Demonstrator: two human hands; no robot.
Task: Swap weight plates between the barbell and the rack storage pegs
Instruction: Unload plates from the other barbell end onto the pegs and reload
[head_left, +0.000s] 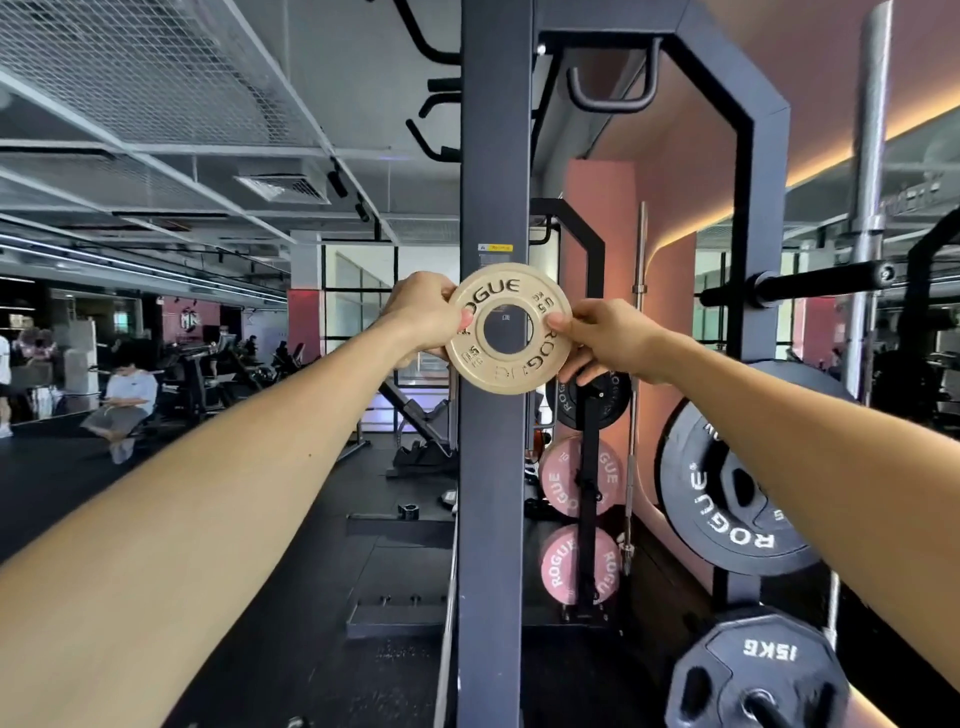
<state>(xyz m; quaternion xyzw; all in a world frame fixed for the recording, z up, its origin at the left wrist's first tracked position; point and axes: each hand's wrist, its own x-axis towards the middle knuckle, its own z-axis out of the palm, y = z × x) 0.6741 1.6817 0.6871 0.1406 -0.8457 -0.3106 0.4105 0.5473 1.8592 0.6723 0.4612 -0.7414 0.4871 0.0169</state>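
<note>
A small tan Rogue plate (508, 364) is held up flat in front of the dark rack upright (493, 156). My left hand (423, 317) grips its left rim and my right hand (605, 338) grips its right rim. Through its centre hole I see the upright. To the right, a black Rogue plate (727, 499) hangs on a storage peg, and a black 15 kg plate (753, 675) sits on a peg below it. A black barbell sleeve (810, 283) juts out at upper right.
A second rack behind holds a black plate (597, 402) and two pink Rogue plates (563, 480), (563, 566). An upright barbell (635, 364) stands by the pink wall. A seated person (122, 405) and benches fill the left gym floor.
</note>
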